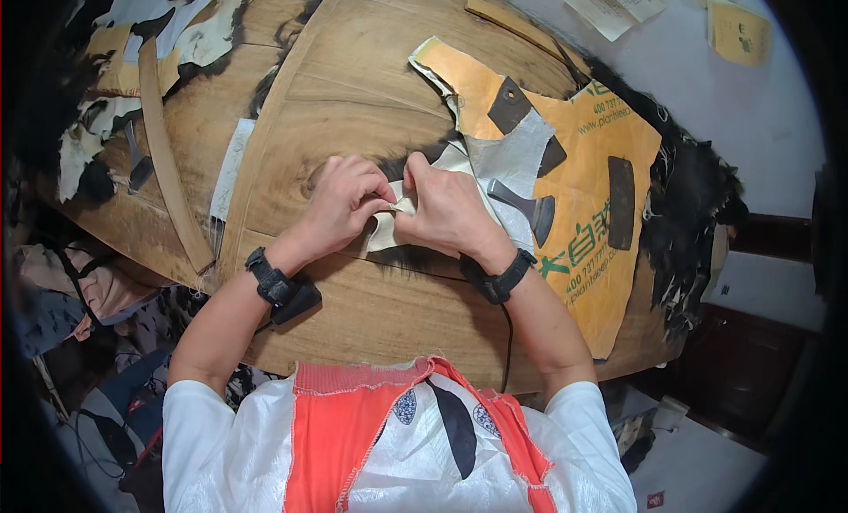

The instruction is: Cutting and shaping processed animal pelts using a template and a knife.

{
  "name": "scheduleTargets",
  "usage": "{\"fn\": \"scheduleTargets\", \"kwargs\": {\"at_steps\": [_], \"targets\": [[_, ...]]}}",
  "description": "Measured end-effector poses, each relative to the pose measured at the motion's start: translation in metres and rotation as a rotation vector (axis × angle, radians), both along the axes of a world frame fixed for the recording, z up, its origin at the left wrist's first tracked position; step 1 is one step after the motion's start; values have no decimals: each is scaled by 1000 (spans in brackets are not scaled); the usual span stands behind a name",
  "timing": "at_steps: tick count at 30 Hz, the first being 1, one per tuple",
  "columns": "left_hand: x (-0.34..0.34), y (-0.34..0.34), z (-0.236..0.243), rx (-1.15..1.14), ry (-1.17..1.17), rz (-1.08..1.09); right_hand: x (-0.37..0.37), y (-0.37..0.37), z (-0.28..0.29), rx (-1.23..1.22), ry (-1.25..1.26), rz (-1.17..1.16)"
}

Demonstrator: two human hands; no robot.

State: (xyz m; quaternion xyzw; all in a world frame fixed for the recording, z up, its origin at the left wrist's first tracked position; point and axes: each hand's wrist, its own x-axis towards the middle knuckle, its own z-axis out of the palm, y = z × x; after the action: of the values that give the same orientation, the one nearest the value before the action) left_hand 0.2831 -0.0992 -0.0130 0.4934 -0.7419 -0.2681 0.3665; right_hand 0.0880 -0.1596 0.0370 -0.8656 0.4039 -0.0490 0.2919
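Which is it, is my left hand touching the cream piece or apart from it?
Touching. The head view shows your left hand pinching the cream piece at its raised edge.

The pelt piece (pixel 382 236) is between the left hand (pixel 340 202) and right hand (pixel 449 208), over the table (pixel 397 323). Right of it lies the paper sheet (pixel 605 305), bearing a flat bar (pixel 621 204). Left lies the wooden strip (pixel 164 159).

Green print (pixel 579 240) (characters and digits) on orange paper (pixel 583 164)
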Motion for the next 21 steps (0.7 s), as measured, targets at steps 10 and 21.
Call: {"fn": "scheduleTargets", "kwargs": {"at_steps": [10, 21], "targets": [[-4, -1, 0, 21, -1, 26, -5, -3, -9, -16, -33, 5], [-3, 0, -3, 43, 21, 50, -6, 17, -19, -474, -402, 227]]}}
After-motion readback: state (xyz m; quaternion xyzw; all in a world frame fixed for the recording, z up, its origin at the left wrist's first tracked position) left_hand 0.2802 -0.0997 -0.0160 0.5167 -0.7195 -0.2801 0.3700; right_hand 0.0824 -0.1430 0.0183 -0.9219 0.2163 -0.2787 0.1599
